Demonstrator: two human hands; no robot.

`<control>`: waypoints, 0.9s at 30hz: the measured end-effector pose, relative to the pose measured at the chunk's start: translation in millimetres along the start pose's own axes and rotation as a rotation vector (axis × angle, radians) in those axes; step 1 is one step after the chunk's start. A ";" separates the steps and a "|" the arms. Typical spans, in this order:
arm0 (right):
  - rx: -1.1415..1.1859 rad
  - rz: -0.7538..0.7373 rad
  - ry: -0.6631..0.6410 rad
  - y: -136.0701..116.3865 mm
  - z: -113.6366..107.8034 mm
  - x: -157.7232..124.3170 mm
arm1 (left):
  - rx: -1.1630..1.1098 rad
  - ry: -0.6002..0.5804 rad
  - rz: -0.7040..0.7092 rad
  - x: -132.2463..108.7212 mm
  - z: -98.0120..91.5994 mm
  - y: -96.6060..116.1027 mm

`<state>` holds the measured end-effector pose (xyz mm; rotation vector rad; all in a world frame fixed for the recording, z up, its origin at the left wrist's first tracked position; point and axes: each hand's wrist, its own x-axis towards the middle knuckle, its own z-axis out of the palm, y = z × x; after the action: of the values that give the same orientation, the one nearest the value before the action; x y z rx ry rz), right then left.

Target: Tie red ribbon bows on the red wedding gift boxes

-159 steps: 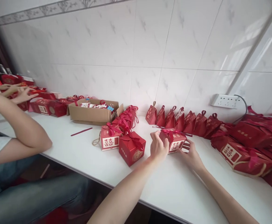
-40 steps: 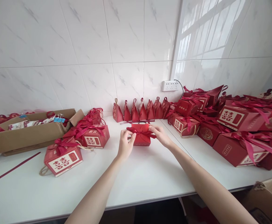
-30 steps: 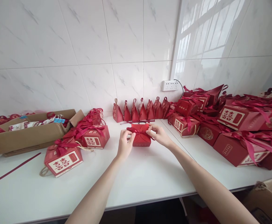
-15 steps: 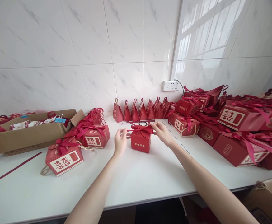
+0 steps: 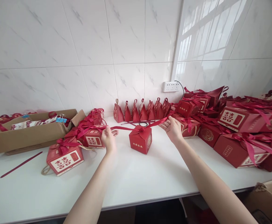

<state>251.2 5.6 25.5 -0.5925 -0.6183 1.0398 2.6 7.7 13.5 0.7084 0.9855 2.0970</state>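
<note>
A small red gift box (image 5: 139, 143) with gold characters stands upright on the white table, turned so that one corner faces me. Across its top runs a red ribbon (image 5: 123, 128), crossed or knotted in the middle, with its two ends stretched out sideways. My left hand (image 5: 109, 138) pinches the left end, in front of a red box with a white double-happiness label (image 5: 94, 140). At the other side my right hand (image 5: 173, 128) grips the right end between thumb and fingers, close to the stacked boxes.
A row of small peaked red boxes (image 5: 142, 114) lines the wall under the power strip (image 5: 172, 86). Many ribboned boxes (image 5: 237, 149) are piled at right. On the left are a cardboard carton (image 5: 21, 137), another labelled box (image 5: 64, 158) and a loose ribbon strip (image 5: 21, 165).
My hands have moved apart, left hand leftward and right hand rightward and up. The bow loops over the box have given way to taut ribbon ends, and the box has turned slightly.
</note>
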 end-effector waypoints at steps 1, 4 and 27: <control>0.013 -0.011 0.022 -2.6 -1.0 1.7 | -0.013 0.006 0.005 0.6 0.1 2.1; 0.037 -0.047 0.096 -11.3 -5.6 6.7 | -0.057 0.019 0.009 3.1 -0.3 8.3; -0.646 -0.212 -0.506 -108.9 146.4 -20.4 | 0.063 -0.721 0.059 -28.3 113.9 136.9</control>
<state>204.2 -32.5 198.8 -0.8038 -1.4621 0.7773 51.2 -29.3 183.2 1.4051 0.6212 1.6439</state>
